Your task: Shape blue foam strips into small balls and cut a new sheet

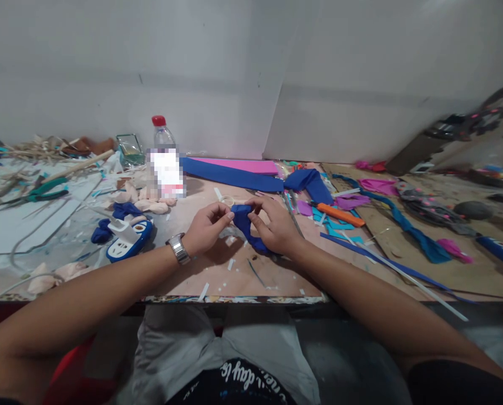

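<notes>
- Find the blue cloth (243, 217) between the left hand (209, 228) and the right hand (274, 225), over the near middle of the table (209, 270); cannot tell whether resting on the surface or lifted clear
- Pinched at its left edge between thumb and forefinger of the left hand, and at its upper right between thumb and fingers of the right hand, with some fingertips hidden behind
- Best handled, by judgement, with light, even tension between both pinches, smoothing the upper end flat under the thumbs before pressing any crease
- Better, too, to set both pinches level and near the edges, freeing the crumpled part from the right palm to avoid a twist
- Points its flat upper end away from the body, toward the wall (217, 84); slants along its long axis from there down and rightward, under the right hand
- Just beyond the left fingertips, note a pale ring (227, 199)
- Farther back, see a long blue strip (234, 175) lying beside a pink strip (251, 166)
- To the right, see an orange tool (340, 214) and a white strip (420, 286) slanting toward the near edge
- To the left, see a power strip (115, 251), a red-capped bottle (163, 136) and green-handled pliers (46, 189)
</notes>
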A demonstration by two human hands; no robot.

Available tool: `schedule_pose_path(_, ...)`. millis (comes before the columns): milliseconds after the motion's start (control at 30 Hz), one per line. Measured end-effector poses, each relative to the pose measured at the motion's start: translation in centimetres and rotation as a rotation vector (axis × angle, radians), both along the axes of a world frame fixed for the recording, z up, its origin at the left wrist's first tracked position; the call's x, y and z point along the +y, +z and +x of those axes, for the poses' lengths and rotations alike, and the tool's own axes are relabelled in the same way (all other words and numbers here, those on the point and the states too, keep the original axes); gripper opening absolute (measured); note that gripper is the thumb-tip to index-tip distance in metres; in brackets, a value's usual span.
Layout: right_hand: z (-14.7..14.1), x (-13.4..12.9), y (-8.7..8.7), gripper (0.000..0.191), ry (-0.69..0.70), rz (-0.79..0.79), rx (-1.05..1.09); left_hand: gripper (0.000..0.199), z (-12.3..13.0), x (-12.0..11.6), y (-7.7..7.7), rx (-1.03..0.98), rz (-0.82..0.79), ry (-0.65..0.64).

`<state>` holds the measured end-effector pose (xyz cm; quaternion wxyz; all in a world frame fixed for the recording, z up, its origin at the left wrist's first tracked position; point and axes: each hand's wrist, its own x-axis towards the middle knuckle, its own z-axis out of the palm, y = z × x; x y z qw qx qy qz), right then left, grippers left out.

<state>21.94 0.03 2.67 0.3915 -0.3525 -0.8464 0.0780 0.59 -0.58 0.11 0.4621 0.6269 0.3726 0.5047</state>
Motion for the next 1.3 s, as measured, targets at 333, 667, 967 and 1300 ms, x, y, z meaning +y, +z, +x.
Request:
schedule_pose_path(333,-0.01,0.25,-0.41,0.024,-0.024,-0.05,0.035,0.04,-0.02,0.03,-0.28,0.008,0.03,0.009)
schedule_pose_path(667,-0.04,0.25,-0.48,0.027,0.101,-0.064,-0.077,0.031,-0.3,0.08,-0.53,0.158,0.274,0.017)
schedule_pose_path(967,-0.21,-0.25,-0.03,0.025,0.164,-0.055,-0.108,0.029,-0.25,-0.3,-0.1,0.274,0.313,0.033)
schedule_pose_path(1300,-0.25,-0.38,0.22,0.025,0.177,-0.043,-0.115,0.029,-0.37,-0.34,0.11,0.289,0.343,0.035)
